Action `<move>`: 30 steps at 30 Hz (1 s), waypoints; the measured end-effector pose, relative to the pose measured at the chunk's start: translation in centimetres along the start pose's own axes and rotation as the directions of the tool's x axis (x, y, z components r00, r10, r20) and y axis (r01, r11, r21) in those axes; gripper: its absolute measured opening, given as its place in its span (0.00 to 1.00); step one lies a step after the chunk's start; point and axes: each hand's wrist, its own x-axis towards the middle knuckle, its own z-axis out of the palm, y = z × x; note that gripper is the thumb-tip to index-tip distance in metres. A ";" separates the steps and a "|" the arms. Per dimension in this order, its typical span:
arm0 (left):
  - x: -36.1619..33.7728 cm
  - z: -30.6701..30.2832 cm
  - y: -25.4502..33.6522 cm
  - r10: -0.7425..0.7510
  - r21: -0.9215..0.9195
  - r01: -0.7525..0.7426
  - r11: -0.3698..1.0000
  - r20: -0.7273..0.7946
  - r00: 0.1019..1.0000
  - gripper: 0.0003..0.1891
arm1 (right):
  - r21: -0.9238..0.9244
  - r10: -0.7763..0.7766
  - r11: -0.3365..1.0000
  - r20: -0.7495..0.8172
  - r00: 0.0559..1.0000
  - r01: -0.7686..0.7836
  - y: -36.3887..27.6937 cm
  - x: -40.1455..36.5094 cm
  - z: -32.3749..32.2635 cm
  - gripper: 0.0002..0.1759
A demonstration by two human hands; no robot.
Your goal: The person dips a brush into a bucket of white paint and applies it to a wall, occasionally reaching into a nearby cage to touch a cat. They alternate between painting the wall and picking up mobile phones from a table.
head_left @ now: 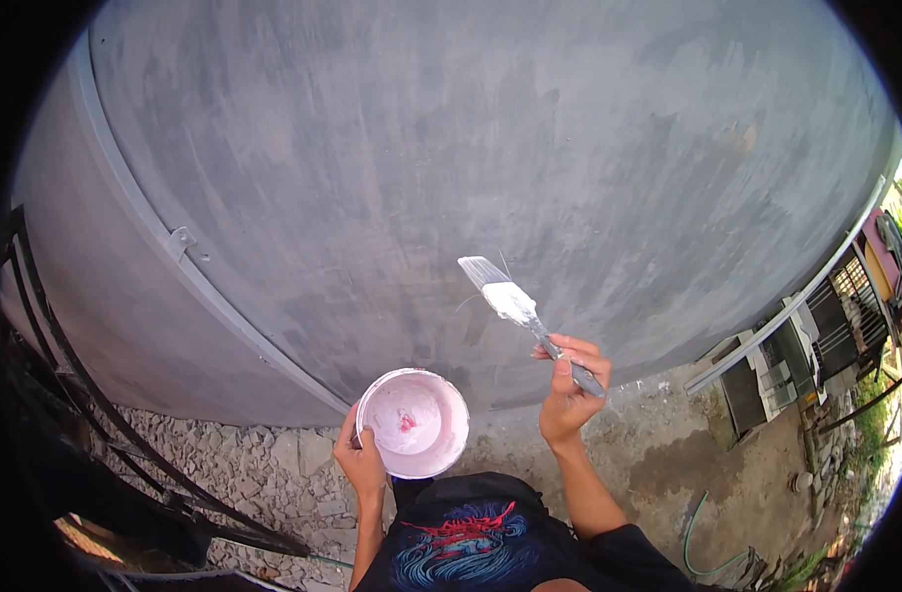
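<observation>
My left hand (360,458) grips the rim of a round white bucket (458,424), thumb over the edge. Pinkish-white paint (426,403) with a small red spot coats its inside. In my right hand (572,387) is a paintbrush (510,301), fingers closed round its grey handle. White paint covers the brush's middle, and its bristles point up and left. The brush is held up and to the right of the bucket, in front of a grey wall (402,158).
A grey pipe (155,222) runs down the wall's left side, fixed by a bracket. Black metal rails (86,385) stand at the left. Broken stones (244,459) cover the ground there. At the right are a cabinet-like box (762,380) and a green hose (690,533) on the concrete.
</observation>
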 end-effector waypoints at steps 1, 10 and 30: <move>0.1 0.4 0.1 0.001 -0.001 -0.001 1.000 0.013 1.000 0.22 | 0.127 0.135 0.984 -0.076 0.988 -0.124 -1.5 -0.8 -0.7 0.12; 0.7 6.5 3.6 0.122 -0.014 -0.122 0.992 0.202 0.972 0.21 | -0.182 0.417 0.907 0.257 0.872 -0.380 -7.9 -5.1 -6.0 0.12; -4.6 13.5 9.8 0.321 -0.297 -0.171 0.939 0.586 0.744 0.24 | -0.570 0.339 0.807 0.236 0.911 -0.153 -10.4 -4.4 -10.3 0.15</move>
